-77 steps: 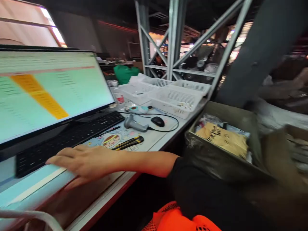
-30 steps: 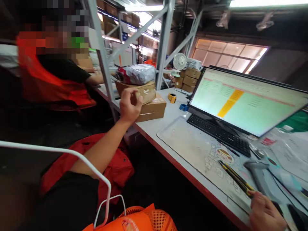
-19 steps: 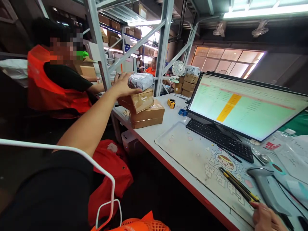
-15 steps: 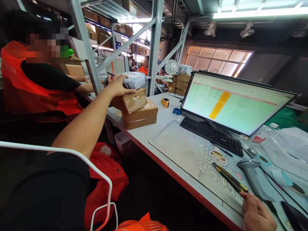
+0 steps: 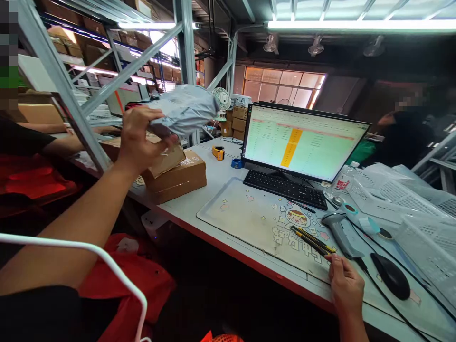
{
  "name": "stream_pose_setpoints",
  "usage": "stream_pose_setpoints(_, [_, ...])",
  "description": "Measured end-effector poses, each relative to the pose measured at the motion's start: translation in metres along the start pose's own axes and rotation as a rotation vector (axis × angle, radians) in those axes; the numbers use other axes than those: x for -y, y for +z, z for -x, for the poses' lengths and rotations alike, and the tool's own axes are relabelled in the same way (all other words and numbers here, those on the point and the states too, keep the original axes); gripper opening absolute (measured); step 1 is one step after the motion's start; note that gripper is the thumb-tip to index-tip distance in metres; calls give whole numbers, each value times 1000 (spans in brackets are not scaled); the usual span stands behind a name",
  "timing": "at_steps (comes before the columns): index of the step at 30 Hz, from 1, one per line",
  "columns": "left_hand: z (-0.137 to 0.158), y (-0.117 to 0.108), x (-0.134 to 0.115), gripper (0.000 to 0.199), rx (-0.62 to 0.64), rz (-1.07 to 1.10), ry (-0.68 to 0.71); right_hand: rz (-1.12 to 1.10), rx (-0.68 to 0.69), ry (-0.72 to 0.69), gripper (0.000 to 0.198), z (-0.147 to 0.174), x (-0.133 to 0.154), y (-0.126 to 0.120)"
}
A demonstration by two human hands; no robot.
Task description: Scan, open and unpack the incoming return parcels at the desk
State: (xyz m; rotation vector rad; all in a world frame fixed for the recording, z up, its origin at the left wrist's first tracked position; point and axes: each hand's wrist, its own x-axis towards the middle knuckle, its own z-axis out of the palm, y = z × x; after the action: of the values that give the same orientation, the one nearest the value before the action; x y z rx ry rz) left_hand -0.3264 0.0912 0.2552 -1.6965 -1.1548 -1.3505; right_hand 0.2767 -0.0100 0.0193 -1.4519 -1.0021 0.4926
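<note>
My left hand (image 5: 140,135), on a stretched-out arm, is closed on a parcel (image 5: 187,108) wrapped in grey plastic. It holds the parcel above a small cardboard box (image 5: 166,164), which rests tilted on a larger cardboard box (image 5: 181,183) at the desk's left end. At the right, my right hand (image 5: 345,282) pinches the near end of a yellow-and-black utility knife (image 5: 313,241) over the printed desk mat (image 5: 231,206). A second thin yellow piece seems to lie along the knife; I cannot tell what it is.
A monitor (image 5: 302,142) and keyboard (image 5: 285,190) stand behind the mat. Right of it are a barcode scanner (image 5: 342,235), a mouse (image 5: 391,275) and clear plastic baskets (image 5: 427,242). A metal rack post (image 5: 60,90) rises at left, beside a co-worker's arm (image 5: 67,145).
My left hand has lifted the grey parcel off the small box. The view has turned to the right. My right hand keeps its pinch on the knife.
</note>
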Motion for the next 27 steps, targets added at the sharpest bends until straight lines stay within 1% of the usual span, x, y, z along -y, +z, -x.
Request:
stream_pose_setpoints(1, [9,2,-26,73,-7,67,114,-6,-1,7,58,0,1,1])
stream_pose_setpoints(2, [22,5,-52,64,-15,139,194,-18,-7,16,58,1,2,3])
stream_pose_setpoints(3, [38,10,-78,60,-6,212,242,-34,-15,22,59,2,3,4])
stream_pose_setpoints(5, [79,27,-126,57,95,363,246,-56,-30,16,60,3,7,6])
stream_pose_setpoints(7, [124,47,-163,54,214,488,187,-3,-42,-34,59,1,12,2])
stream_pose_setpoints(9, [164,65,-189,53,358,595,123,131,-75,-132,56,-9,18,-9])
stream_pose_setpoints(11, [189,76,-206,51,529,666,103,326,-133,-235,52,-28,22,-28])
stream_pose_setpoints(12, [195,78,-213,51,616,673,106,433,-154,-268,52,-39,24,-37])
stream_pose_setpoints(14, [195,79,-225,56,762,636,112,659,-151,-275,56,-64,24,-55])
stream_pose_setpoints(16, [184,76,-237,64,822,586,97,873,-71,-215,65,-86,23,-63])
stream_pose_setpoints(17, [179,75,-243,66,823,574,87,963,-15,-174,69,-94,23,-63])
stream_pose_setpoints(19, [175,77,-256,61,799,579,86,1102,93,-96,74,-107,24,-55])
stream_pose_setpoints(22, [189,90,-273,38,704,598,80,1243,182,-25,75,-117,28,-31])
stream_pose_setpoints(24, [205,101,-279,28,600,612,46,1278,213,5,72,-122,31,-13])
stream_pose_setpoints(27, [221,111,-281,24,469,636,3,1239,212,76,71,-133,36,9])
